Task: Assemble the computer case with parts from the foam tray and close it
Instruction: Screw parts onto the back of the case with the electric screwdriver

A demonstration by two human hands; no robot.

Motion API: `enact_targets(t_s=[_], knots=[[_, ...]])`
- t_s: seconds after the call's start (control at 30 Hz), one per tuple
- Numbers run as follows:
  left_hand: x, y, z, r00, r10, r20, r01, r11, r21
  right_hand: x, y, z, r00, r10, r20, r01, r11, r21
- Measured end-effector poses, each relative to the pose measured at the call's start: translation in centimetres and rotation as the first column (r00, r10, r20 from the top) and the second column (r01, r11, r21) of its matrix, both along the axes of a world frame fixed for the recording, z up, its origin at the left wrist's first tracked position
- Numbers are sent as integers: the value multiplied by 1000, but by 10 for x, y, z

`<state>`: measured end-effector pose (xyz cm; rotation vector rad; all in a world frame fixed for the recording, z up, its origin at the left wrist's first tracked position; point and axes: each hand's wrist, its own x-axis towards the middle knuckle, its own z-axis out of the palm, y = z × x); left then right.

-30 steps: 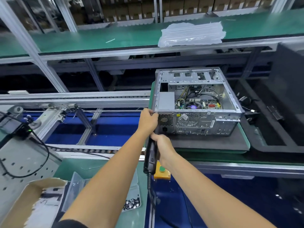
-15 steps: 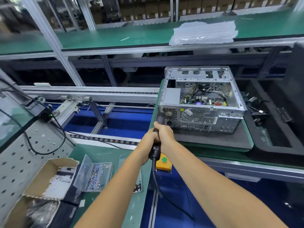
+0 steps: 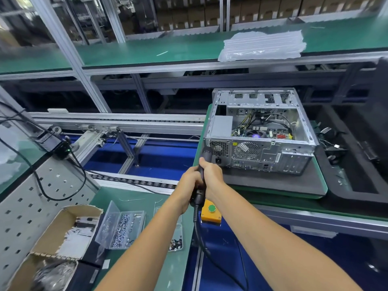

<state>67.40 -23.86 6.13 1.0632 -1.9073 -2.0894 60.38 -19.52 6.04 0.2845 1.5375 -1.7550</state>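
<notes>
At the case's [image 3: 260,131] rear left corner, both the left hand [image 3: 189,183] and the right hand [image 3: 212,175] grip the electric screwdriver [image 3: 202,171]. If its tip sits off-axis, it may slip and strip the screw.

Screwdriver [image 3: 200,185] grip hidden under both hands; bit tip indiscernible (too small).
</notes>
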Motion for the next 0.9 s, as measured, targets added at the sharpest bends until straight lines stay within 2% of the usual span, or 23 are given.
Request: enact_targets(t_s=[0.07,0.13,0.3,0.37,0.43,0.53,0.63,0.7,0.77,0.83,0.9], knots=[[-10,-14,1,993,119,-1,-119,993,-12,0,1,2,999,5,52,-3,999,-50],[-27,-28,4,987,159,19,-159,987,17,-2,2,5,996,5,92,6,994,-113],[-76,-46,9,993,-2,115,-3,999,41,-10,6,5,990,-5,143,29,985,-168],[-87,-49,7,992,-15,128,8,999,52,-14,8,4,988,28,153,-1,986,-169],[-91,-52,3,995,-6,96,6,1000,1,-15,12,2,989,80,121,-64,990,-127],[-93,-56,-5,999,-31,37,35,995,-96,-9,17,-4,980,191,-50,-190,981,33],[-90,-57,-6,997,-69,31,73,982,-174,5,23,-5,965,258,-36,-259,966,-15],[-91,-60,-3,990,-122,65,133,967,-219,9,24,-4,970,240,-45,-241,970,-26],[-96,-67,6,974,-177,142,217,912,-348,10,21,-1,979,200,-36,-202,978,-54],[-109,-81,16,976,-127,178,209,773,-599,12,20,2,985,174,-15,-174,981,-86],[-128,-94,30,988,-88,128,155,649,-745,11,21,2,983,185,-20,-186,977,-102]])
